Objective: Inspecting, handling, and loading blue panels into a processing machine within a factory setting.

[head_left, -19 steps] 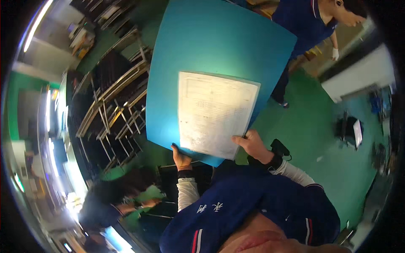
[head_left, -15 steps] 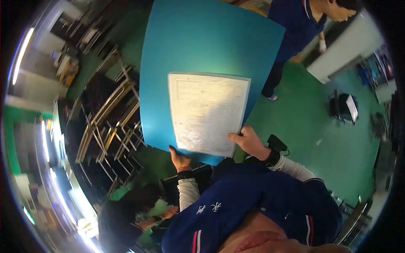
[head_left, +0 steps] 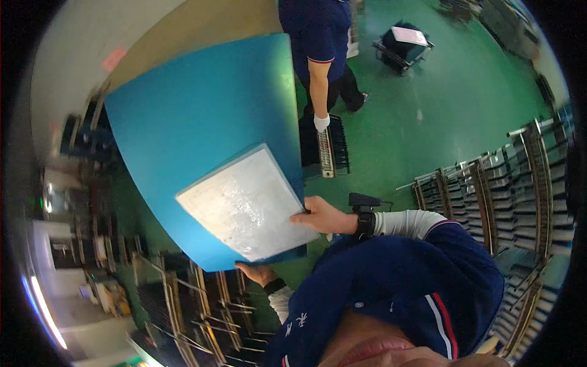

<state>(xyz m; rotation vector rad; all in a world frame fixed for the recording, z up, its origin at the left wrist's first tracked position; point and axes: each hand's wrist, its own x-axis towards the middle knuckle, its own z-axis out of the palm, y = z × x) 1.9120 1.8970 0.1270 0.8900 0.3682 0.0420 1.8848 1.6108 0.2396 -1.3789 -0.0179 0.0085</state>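
Note:
A large blue sheet [head_left: 202,104] slants up and away in front of me. On its near part lies a white document in a clear plastic sleeve [head_left: 238,202], turned askew and washed out by glare. My left hand [head_left: 257,273] is closed on the sheet's near lower edge; its thumb shows on top, and the other fingers are hidden. The thumb of my right hand [head_left: 327,217] presses on the document's right edge, which juts past the sheet. That hand is closed, but whether its hidden fingers also grip the sheet I cannot tell.
A co-worker [head_left: 321,61] in navy stands just beyond the sheet, a white-gloved hand at a slotted rack [head_left: 328,150]. A cart [head_left: 403,46] with a pale panel stands farther off on the green floor [head_left: 440,104]. Metal racks [head_left: 483,196] line the right; more frames [head_left: 177,312] stand lower left.
My view has swung to the right. The sheet and document have tilted and shifted left and down in the picture. The co-worker now appears nearer the middle, beside a rack. Both hands keep their holds.

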